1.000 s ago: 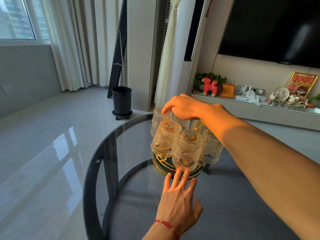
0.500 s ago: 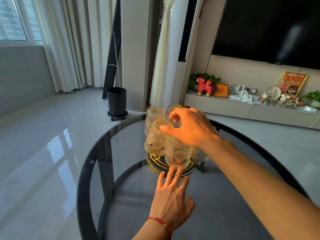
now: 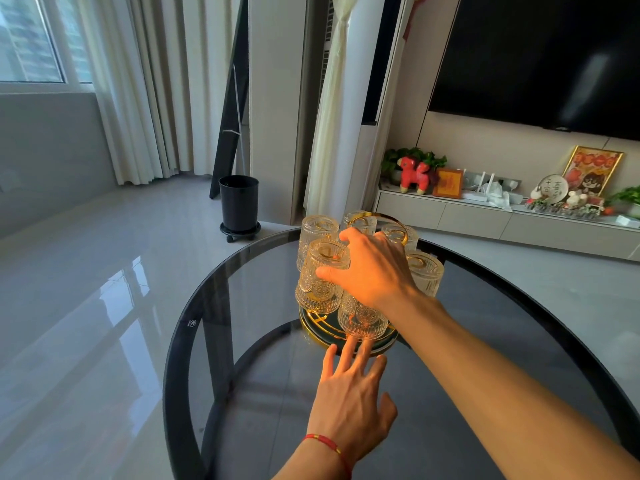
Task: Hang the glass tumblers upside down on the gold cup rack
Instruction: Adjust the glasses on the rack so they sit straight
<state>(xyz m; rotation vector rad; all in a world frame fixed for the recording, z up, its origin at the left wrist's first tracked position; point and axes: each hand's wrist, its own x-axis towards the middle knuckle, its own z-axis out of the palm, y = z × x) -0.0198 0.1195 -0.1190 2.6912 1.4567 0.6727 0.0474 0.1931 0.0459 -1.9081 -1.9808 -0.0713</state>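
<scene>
Here, ribbed tumblers (image 3: 320, 275) inverted on the gold rack (image 3: 313, 327) (right hand (image 3: 372, 271) loosely spread over them, gripping nothing).

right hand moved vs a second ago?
Yes. The right hand came down from the rack's top toward the person, now over the front tumbler, judged against the rack base.

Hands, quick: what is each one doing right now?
Left hand: open, straight fingers touching the round gold cup rack at its base.
Right hand: fingers curled over a clear ribbed glass tumbler; a real grip cannot be told.

Clear ribbed floral tumblers (image 3: 320, 282), gold rack (image 3: 313, 329), smoky table (image 3: 242, 306)
</scene>
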